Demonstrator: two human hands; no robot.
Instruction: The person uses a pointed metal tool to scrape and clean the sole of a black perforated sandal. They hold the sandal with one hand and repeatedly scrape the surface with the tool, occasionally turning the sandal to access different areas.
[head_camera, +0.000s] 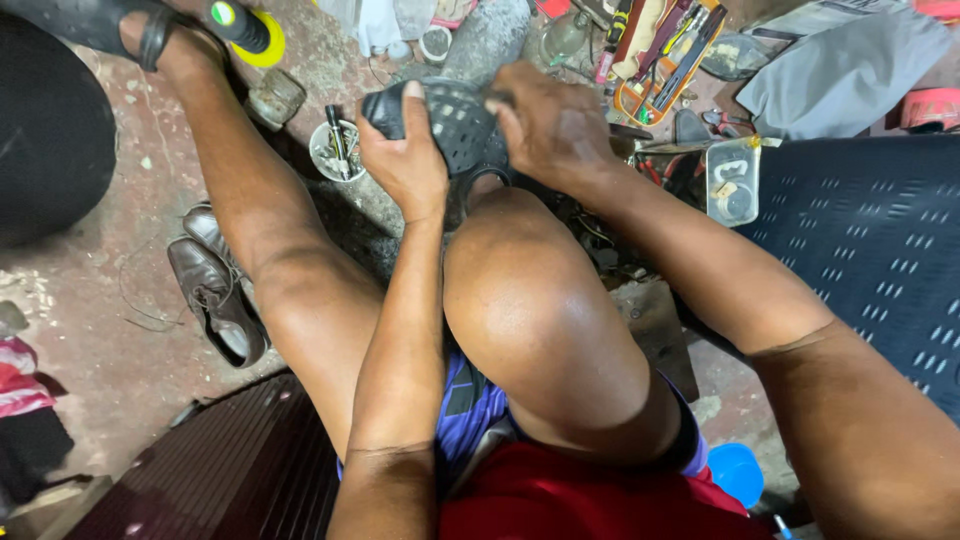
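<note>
black perforated shoe (455, 125) gripped by both hands above raised knee; left hand (405, 160) clasps its heel end, right hand (550, 125) clamps the top. brown shoes (215, 290) on floor nearby.

Both arms are bare from the upper arm down, with no sleeve, watch or bracelet on either wrist. The left hand (408, 160) and the right hand (550, 128) wear no gloves and no rings that can be made out. The legs are bare too, with smooth rounded knees that catch a sheen of light. A red shirt (590, 500) covers the lower torso, and purple-blue shorts (470, 405) with darker striping show between the thighs. One foot wears a black strapped sandal (105, 25).
</note>
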